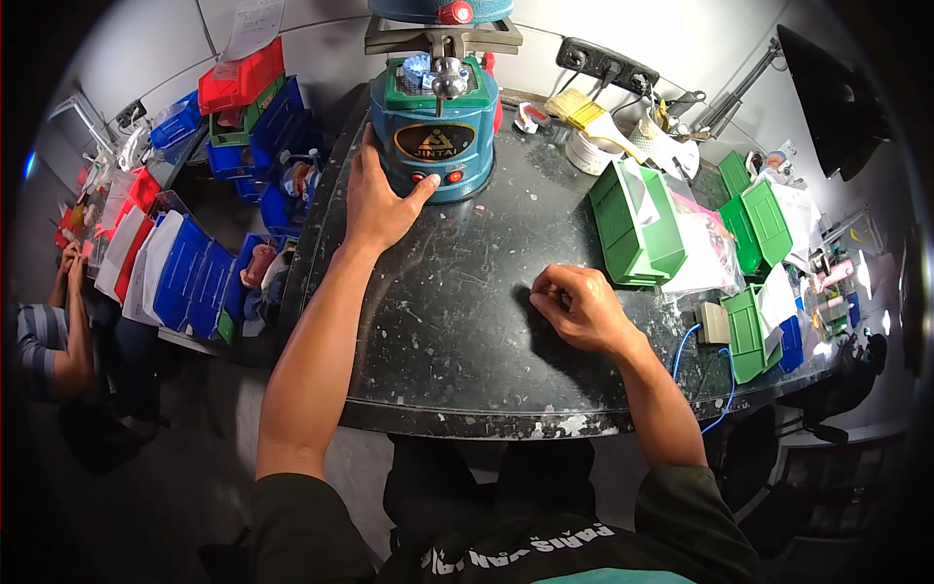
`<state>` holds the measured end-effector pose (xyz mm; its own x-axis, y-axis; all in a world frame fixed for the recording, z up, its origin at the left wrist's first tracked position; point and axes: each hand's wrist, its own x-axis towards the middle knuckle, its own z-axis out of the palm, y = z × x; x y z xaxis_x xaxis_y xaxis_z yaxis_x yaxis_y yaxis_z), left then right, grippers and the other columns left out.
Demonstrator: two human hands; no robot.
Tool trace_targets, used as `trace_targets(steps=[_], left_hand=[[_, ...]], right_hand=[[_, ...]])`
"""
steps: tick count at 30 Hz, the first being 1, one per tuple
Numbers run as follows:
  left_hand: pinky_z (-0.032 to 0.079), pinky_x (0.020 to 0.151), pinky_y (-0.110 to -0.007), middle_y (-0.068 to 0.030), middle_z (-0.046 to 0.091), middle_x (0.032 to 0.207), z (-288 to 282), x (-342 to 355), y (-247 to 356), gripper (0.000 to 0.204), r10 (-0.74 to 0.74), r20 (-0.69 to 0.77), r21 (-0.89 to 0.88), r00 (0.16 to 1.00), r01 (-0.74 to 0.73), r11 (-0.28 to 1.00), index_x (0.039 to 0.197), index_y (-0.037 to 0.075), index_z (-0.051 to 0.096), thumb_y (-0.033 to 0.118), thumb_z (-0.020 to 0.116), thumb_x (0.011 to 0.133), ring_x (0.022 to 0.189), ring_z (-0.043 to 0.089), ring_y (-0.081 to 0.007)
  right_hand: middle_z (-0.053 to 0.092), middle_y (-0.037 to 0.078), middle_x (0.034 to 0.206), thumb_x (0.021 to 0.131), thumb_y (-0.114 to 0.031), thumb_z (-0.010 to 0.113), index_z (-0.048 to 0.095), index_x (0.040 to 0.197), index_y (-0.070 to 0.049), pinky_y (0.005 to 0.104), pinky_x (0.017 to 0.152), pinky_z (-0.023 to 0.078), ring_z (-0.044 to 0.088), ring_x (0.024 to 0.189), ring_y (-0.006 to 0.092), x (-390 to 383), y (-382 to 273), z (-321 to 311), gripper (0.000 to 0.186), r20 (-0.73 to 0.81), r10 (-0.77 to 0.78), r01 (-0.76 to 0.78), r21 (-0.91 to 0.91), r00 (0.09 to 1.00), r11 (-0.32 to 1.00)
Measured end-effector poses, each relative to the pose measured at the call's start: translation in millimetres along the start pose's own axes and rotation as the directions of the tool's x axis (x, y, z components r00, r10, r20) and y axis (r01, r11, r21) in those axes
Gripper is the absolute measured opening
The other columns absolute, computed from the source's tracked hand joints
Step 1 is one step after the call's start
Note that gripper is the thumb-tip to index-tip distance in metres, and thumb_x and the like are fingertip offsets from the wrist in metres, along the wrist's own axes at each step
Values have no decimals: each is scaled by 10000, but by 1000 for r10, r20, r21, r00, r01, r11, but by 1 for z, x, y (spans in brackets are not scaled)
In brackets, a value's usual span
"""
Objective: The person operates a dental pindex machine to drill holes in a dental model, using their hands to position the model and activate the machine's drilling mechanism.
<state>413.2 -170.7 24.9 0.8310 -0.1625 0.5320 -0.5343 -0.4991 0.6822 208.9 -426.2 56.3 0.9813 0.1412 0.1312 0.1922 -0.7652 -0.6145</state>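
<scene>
A blue vacuum forming machine [443, 146] stands at the back of the black worktable. On its perforated plate with a green rim sits a small blue dental model [417, 69]. My left hand [384, 200] lies against the machine's lower left side, fingers stretched along the base. Its thumb reaches across the front and touches the area of a red-lit switch [419, 178]. A second red switch [454, 177] shows to the right of the thumb. My right hand [576, 307] is curled into a loose fist over the tabletop, with nothing visible in it.
Green bins [637, 229] stand right of my right hand, beside a plastic bag [705, 243]. Behind them are a brush [593, 122], a white pot [592, 154] and a power strip [605, 66]. Blue bins [190, 273] crowd the left, where another person [63, 336] sits.
</scene>
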Motion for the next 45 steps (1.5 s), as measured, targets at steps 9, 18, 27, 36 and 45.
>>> trace_targets(steps=[9,18,27,36,45], left_hand=[[384,1216,-518,-320,389,1561,-1,-1,3,1152,-32,9,-15,999,32,999,1642,-12,189,373,891,813,1456,430,-456],[384,1214,-519,-321,393,1555,0,0,0,1155,-10,4,-6,1000,10,1000,1643,-12,186,376,890,815,1457,428,-455],[390,1206,-523,-326,398,1543,0,0,0,1154,-4,-1,-13,1000,4,1000,1643,-9,184,380,889,816,1442,438,-463],[386,1210,-521,-324,398,1545,0,0,0,1154,-11,8,-17,1000,11,1000,1645,-3,184,373,891,813,1448,434,-459],[381,1215,-517,-322,400,1545,2,0,0,1159,-14,9,-14,1000,14,1000,1642,-19,179,373,889,814,1453,432,-452]], right_hand=[[694,155,810,897,-116,771,697,965,-29,425,668,537,695,730,334,0,1,0,133,3,-16,16,7,1000,1000],[694,156,812,896,-110,773,694,961,-24,420,660,533,693,723,330,1,-1,-1,134,3,-21,21,4,1000,1000],[699,159,821,899,-109,771,694,965,-27,420,666,536,697,732,334,0,1,0,130,0,-21,21,14,1000,1000],[705,163,827,902,-112,769,697,964,-21,418,678,544,707,748,332,1,-1,-1,131,15,-3,3,5,1000,1000],[706,175,831,902,-114,767,698,963,-17,421,672,543,706,748,344,-1,-1,-2,134,4,-15,15,-2,1000,1000]])
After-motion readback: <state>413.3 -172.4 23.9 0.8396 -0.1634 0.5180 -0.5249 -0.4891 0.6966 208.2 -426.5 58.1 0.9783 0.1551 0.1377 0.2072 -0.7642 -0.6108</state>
